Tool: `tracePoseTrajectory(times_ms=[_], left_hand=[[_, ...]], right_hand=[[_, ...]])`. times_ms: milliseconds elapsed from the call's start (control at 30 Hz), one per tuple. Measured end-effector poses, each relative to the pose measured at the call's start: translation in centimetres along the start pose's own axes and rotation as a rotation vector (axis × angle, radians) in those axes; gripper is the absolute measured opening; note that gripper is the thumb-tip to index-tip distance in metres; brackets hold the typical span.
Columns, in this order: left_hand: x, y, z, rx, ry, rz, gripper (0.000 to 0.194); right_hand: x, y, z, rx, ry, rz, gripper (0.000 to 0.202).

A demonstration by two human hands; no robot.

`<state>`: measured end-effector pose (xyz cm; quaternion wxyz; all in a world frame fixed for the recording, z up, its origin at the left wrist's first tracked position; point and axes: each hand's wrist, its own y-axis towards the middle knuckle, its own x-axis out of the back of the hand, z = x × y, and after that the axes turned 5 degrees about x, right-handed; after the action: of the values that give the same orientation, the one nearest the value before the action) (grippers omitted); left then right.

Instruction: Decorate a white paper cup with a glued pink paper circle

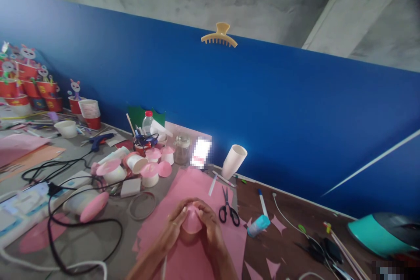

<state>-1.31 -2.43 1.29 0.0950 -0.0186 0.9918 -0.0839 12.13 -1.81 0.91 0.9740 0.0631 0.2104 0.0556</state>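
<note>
My left hand point(175, 225) and my right hand point(210, 223) close around a rounded piece of pink paper point(192, 220), one on each side. It looks curved, like a small cone or cap; its underside is hidden. Beneath both hands lie large pink paper sheets point(193, 258). Just right of my right hand, black-handled scissors point(229, 212) rest on the sheets with blades pointing away. A light-blue glue stick point(258, 226) lies further right, beside pink paper scraps point(278, 224).
Left stand white cups with pink paper tops point(150, 175), a roll of tape point(142, 205), black cables point(50, 227) and a blue glue gun point(100, 140). A white paper tube point(233, 161) and a lit phone point(201, 153) stand by the blue partition point(278, 109). A teal object point(377, 234) sits right.
</note>
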Motion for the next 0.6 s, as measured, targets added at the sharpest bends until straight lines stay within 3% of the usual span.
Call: tracePoseTrajectory(times_ms=[233,400,600], left_hand=[[0.4,0.4,1.3,-0.043,-0.005,0.039,0.042],[0.5,0.7,1.8,-0.057,-0.025,0.028,0.043],[0.3,0.8,1.9,-0.033,-0.070,0.008,0.040]], right_hand=[[0.2,0.0,0.2,-0.092,0.135,0.158,0.018],[0.6,0.1,-0.2,-0.117,0.244,0.132,0.029],[1.0,0.4,-0.4,-0.131,0.263,0.058,0.009]])
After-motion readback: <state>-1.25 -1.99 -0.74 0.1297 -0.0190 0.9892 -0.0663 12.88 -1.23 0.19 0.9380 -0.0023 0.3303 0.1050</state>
